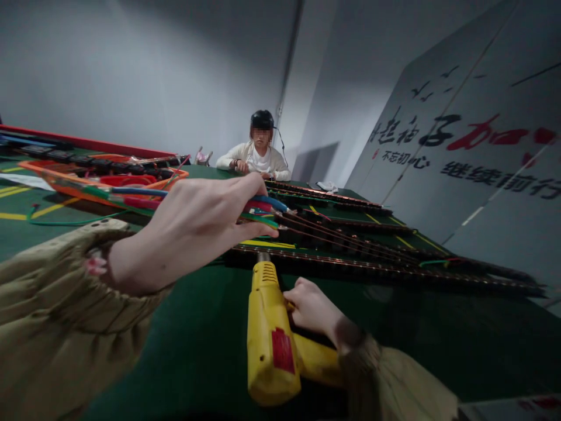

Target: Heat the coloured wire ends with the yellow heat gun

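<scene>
My left hand [197, 225] is closed around a bundle of insulated wires, pinching them near their ends. A blue wire [278, 203], a red wire [142, 202] and a green wire [263, 219] run through it. Their ends meet thin copper strips [346, 237] that stretch away to the right. Below, my right hand [315, 307] is curled at the trigger side of a yellow heat gun [272, 333]. The gun's metal nozzle [263, 256] points up toward the wires, just below my left fingertips. The sleeve partly hides the gun's handle.
Long dark strips with copper edges [394, 272] lie across the green table [197, 351]. An orange basket [52, 178] with red and black parts stands at the left. Across the table sits a person [260, 155] in a white top. A lettered wall panel [482, 128] rises at the right.
</scene>
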Motion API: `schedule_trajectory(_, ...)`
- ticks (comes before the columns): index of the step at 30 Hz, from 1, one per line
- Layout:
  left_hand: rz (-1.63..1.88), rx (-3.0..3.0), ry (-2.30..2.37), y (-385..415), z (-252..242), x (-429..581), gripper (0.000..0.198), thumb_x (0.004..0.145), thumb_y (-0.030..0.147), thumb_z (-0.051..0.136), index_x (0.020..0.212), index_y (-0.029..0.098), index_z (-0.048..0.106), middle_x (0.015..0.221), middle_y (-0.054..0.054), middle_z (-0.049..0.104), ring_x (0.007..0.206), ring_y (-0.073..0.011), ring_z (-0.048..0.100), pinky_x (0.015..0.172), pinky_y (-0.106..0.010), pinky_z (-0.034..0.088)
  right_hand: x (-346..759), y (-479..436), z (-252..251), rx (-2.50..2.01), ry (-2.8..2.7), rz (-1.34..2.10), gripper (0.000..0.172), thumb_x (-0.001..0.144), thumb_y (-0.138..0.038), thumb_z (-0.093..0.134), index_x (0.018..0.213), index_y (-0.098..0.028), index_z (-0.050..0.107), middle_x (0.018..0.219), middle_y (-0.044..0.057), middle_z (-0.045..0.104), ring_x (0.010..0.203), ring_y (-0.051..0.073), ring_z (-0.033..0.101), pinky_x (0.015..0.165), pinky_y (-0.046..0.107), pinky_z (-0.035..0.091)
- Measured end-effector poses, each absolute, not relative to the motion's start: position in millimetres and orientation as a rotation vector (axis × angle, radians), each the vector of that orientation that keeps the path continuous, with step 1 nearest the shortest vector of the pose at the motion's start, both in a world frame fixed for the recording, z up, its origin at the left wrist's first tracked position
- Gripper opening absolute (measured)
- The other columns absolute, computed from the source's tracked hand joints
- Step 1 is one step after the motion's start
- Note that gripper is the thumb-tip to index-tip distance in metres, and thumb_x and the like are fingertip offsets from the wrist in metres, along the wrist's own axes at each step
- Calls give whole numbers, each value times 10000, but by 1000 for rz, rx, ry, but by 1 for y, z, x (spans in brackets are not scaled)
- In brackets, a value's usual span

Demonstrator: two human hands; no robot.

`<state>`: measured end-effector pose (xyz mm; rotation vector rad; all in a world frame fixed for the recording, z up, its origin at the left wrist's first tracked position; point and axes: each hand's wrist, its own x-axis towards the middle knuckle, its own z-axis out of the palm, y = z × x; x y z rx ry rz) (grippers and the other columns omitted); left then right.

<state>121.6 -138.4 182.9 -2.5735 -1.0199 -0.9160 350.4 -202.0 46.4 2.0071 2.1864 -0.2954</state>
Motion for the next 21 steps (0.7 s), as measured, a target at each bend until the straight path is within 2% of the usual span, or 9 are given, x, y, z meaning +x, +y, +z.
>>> schedule_trajectory(4,-853,-2605,-959,-146,166,119,571,774,673,434,1046,174,483,774,-42,563,730,-205,568,648,-285,395,349,-185,50,1980,2161,-235,457,801,-480,381,904,-76,568,830,19,555,904,-2,473,990,238,386)
schedule_trajectory(8,-765,-2608,-1025,-130,140,116,522,818,643,385,1041,177,457,803,-45,596,720,-204,585,585,-257,360,340,-181,47,1879,2198,-199,463,797,-480,390,951,-77,558,879,30,565,960,14,491,1035,283,377)
schedule_trajectory(12,-598,-2804,-1191,-99,101,111,546,803,695,327,1001,200,447,847,-38,614,766,-225,603,585,-263,370,319,-195,39,1643,2349,-239,286,752,-329,426,916,-159,588,870,15,602,873,37,535,1006,310,346)
schedule_trajectory(14,-540,-2879,-1241,-85,76,106,555,809,696,307,1014,199,444,887,-55,611,816,-238,599,613,-274,382,309,-203,36,1533,2424,-264,272,713,-343,446,893,-191,582,871,-3,610,859,49,544,948,283,333)
schedule_trajectory(16,-540,-2984,-1246,-75,53,101,519,810,676,338,964,195,454,902,-49,604,813,-209,588,647,-265,392,302,-208,34,1471,2468,-273,278,700,-361,440,886,-199,568,882,-9,612,849,54,547,902,268,312)
schedule_trajectory(18,-523,-3124,-1198,-68,34,97,489,813,658,360,906,186,448,810,-24,595,738,-169,575,635,-244,389,299,-210,34,1443,2486,-271,281,704,-361,422,890,-199,556,890,-5,611,832,54,545,874,264,287)
schedule_trajectory(21,-610,-3138,-1084,-58,19,92,493,809,649,387,923,175,462,810,-25,600,726,-152,571,626,-232,392,299,-209,34,1414,2501,-252,275,718,-343,395,899,-196,540,894,2,609,819,55,540,853,259,254)
